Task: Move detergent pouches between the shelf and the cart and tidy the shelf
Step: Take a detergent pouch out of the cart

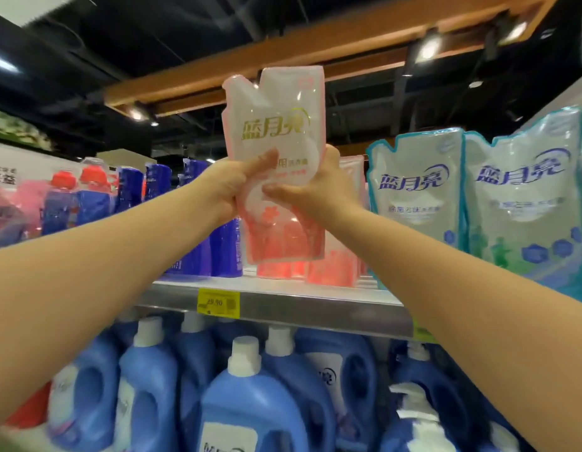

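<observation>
1. Both hands grip one pink pouch [276, 164] upright, raised above the shelf [283, 305]: left hand [232, 187] clenched on its left edge, right hand [311, 190] on its right.
2. Behind it, more pink pouches [332, 269] stand on the shelf.
3. Teal pouches [417, 184] crowd the right; dark blue bottles [224, 252] stand left.
4. Below, blue jugs [244, 402] fill the lower shelf, under a yellow price tag [218, 303].

- Left hand [229, 185]: bare, no glove, no ring visible on the parts that show.
- Right hand [311, 185]: bare, no glove.
- Both forearms: uncovered from wrist to frame edge; no sleeve, watch, or bracelet visible.
- Fingernails: too blurred to tell.
</observation>
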Available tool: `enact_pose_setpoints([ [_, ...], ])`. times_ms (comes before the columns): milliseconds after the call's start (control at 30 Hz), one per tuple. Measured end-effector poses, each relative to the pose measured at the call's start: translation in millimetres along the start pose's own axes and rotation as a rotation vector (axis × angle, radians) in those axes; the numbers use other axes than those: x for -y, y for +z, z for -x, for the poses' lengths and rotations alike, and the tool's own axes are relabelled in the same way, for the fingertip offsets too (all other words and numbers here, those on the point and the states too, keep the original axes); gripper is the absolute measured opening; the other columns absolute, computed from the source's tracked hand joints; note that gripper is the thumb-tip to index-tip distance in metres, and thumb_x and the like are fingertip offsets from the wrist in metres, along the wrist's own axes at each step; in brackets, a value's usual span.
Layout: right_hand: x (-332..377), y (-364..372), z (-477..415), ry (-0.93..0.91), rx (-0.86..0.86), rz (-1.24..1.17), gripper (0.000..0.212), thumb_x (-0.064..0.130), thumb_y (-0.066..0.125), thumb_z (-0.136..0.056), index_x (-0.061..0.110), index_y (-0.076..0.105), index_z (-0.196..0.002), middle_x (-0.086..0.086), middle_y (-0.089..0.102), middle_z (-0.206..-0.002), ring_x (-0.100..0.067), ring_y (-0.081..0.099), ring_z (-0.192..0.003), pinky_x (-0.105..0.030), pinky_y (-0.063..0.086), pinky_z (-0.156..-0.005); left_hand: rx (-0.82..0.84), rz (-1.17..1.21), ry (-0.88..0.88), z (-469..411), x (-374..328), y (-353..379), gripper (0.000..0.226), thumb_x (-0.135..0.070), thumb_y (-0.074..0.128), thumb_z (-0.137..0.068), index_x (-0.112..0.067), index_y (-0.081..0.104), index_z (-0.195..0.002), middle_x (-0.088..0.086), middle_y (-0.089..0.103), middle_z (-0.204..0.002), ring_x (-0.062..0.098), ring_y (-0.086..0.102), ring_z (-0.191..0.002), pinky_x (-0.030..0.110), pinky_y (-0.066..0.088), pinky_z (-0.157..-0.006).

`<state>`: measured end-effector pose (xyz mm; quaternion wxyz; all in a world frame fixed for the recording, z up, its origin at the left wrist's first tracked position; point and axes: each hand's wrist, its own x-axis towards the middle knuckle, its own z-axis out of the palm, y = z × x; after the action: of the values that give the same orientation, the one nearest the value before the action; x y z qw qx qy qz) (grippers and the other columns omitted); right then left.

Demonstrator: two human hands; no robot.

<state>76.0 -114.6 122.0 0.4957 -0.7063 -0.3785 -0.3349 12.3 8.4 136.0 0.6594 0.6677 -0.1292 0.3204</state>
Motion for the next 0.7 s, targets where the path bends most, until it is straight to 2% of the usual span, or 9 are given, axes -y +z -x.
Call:
enact_pose_setpoints([
  [67,-3.8,21.4,-13.8,-0.003,-0.006,0.024,0.078,0.041,0.081,-0.067,0.019,0.035,-0.125,0.010,0.045,-0.102,-0.006,0.051,-0.091,-0.015,0.044,-0.066,0.019,0.010,0.012,-21.8,11.1,-19.8,0.012,-0.022,0.065,-0.084,-0.017,0.063,-0.094,0.001,0.073,-0.088,0.016,0.072,-0.070,0.030,0.057,-0.050],
  [133,-12.5,41.4,-25.2,0.020,-0.008,0.024,0.075,0.040,0.082,-0.066,0.020,0.037,-0.123,0.010,0.045,-0.103,-0.005,0.052,-0.091,-0.014,0.045,-0.065,0.038,0.024,0.013,-43.8,24.9,-37.4,0.018,-0.022,0.066,-0.082,-0.017,0.064,-0.099,0.003,0.073,-0.094,0.019,0.072,-0.078,0.030,0.058,-0.054],
  [233,-29.0,67.0,-33.9,0.135,0.051,0.026,0.065,0.041,0.080,-0.068,0.019,0.042,-0.116,0.014,0.052,-0.093,-0.001,0.054,-0.077,-0.015,0.048,-0.062,0.075,0.065,-0.016,-74.1,49.7,-55.8,0.023,-0.021,0.068,-0.080,-0.015,0.065,-0.102,0.005,0.073,-0.094,0.022,0.072,-0.081,0.033,0.059,-0.058],
  [300,-41.6,79.7,-39.0,0.220,0.087,0.056,0.063,0.047,0.078,-0.067,0.018,0.053,-0.117,0.008,0.064,-0.097,-0.007,0.062,-0.080,-0.022,0.055,-0.067,0.085,0.084,-0.059,-88.7,69.0,-61.8,0.034,-0.024,0.073,-0.071,-0.014,0.066,-0.103,0.007,0.073,-0.094,0.024,0.072,-0.082,0.037,0.059,-0.063],
  [400,-61.2,95.6,-43.1,0.331,0.124,0.147,0.061,0.049,0.078,-0.066,0.022,0.057,-0.117,0.005,0.066,-0.101,-0.014,0.064,-0.090,-0.031,0.056,-0.081,0.101,0.069,-0.116,-104.4,99.1,-65.3,0.055,-0.027,0.077,-0.058,-0.009,0.065,-0.109,0.011,0.071,-0.101,0.031,0.069,-0.090,0.043,0.057,-0.076],
  [467,-71.8,104.6,-43.9,0.399,0.147,0.222,0.081,0.055,0.080,-0.060,0.021,0.050,-0.127,0.002,0.065,-0.114,-0.018,0.063,-0.099,-0.035,0.054,-0.087,0.110,0.027,-0.134,-112.8,115.5,-67.6,0.055,-0.025,0.077,-0.059,-0.009,0.064,-0.110,0.011,0.071,-0.099,0.029,0.068,-0.090,0.044,0.056,-0.080],
  [567,-78.0,111.8,-46.8,0.504,0.146,0.187,0.112,0.047,0.081,-0.064,0.014,0.014,-0.147,-0.006,0.050,-0.135,-0.023,0.056,-0.113,-0.029,0.047,-0.092,0.127,-0.010,-0.166,-124.1,131.2,-71.8,0.047,-0.024,0.077,-0.066,-0.010,0.064,-0.109,0.012,0.071,-0.100,0.030,0.068,-0.091,0.048,0.054,-0.086],
  [633,-78.5,115.4,-48.6,0.526,0.132,0.222,0.109,0.044,0.080,-0.067,0.011,0.012,-0.145,-0.009,0.047,-0.136,-0.025,0.053,-0.116,-0.033,0.047,-0.092,0.138,-0.006,-0.174,-131.8,137.5,-74.6,0.042,-0.024,0.076,-0.069,-0.011,0.064,-0.107,0.012,0.070,-0.101,0.030,0.068,-0.091,0.049,0.054,-0.086],
  [700,-78.5,120.0,-49.8,0.531,0.112,0.274,0.106,0.048,0.080,-0.065,0.011,0.017,-0.142,-0.010,0.048,-0.135,-0.028,0.054,-0.117,-0.039,0.048,-0.096,0.149,-0.013,-0.179,-136.0,141.4,-77.0,0.052,-0.029,0.079,-0.059,-0.011,0.064,-0.106,0.014,0.070,-0.102,0.032,0.068,-0.092,0.050,0.053,-0.088],
])
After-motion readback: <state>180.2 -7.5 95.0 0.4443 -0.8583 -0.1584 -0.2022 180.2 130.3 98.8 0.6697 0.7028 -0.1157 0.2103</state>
